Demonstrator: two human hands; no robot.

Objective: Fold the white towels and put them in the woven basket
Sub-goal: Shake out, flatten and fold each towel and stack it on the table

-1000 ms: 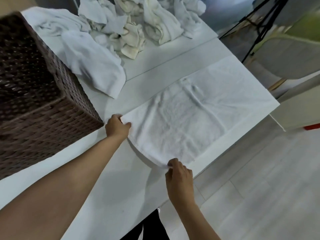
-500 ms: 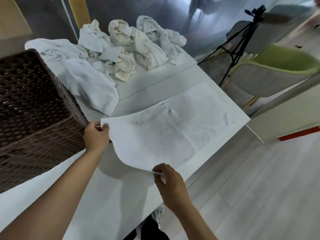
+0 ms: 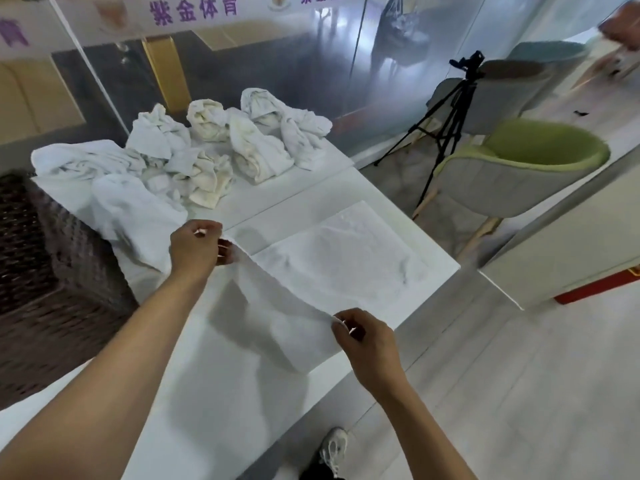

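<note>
I had the left hand (image 3: 199,247) near the middle of the frame, its grip pinched on one near corner of the towel (image 3: 332,265). The right hand (image 3: 363,337), lower right of centre, had its grip pinched on the other near corner. Between them the near edge hung lifted off the worktop (image 3: 221,393), while the far half lay flat. A pile of crumpled towels (image 3: 214,150) sat at upper left, and the woven basket (image 3: 45,271) stood at the left edge.
</note>
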